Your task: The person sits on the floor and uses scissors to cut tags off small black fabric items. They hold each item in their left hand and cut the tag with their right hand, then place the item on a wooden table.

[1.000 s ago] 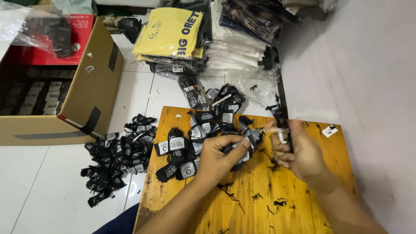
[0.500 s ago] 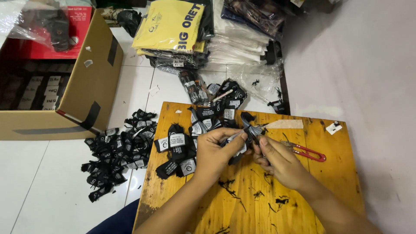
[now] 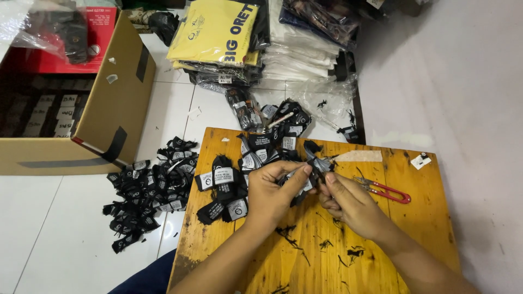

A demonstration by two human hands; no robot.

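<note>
A honey-yellow wooden bench (image 3: 425, 228) flecked with black thread scraps. On it lie black fabric labels (image 3: 226, 188) with white printed patches and a thread snip with red handles (image 3: 389, 191). More black-and-white labels form a floor pile (image 3: 147, 190) on white tiles (image 3: 32, 234). A brown cardboard box (image 3: 117, 92) has black tape strips. A yellow garment with black lettering (image 3: 215, 27) tops clear-wrapped white packs (image 3: 305, 54).

White tiled floor (image 3: 54, 239), wooden board (image 3: 425, 228)
</note>
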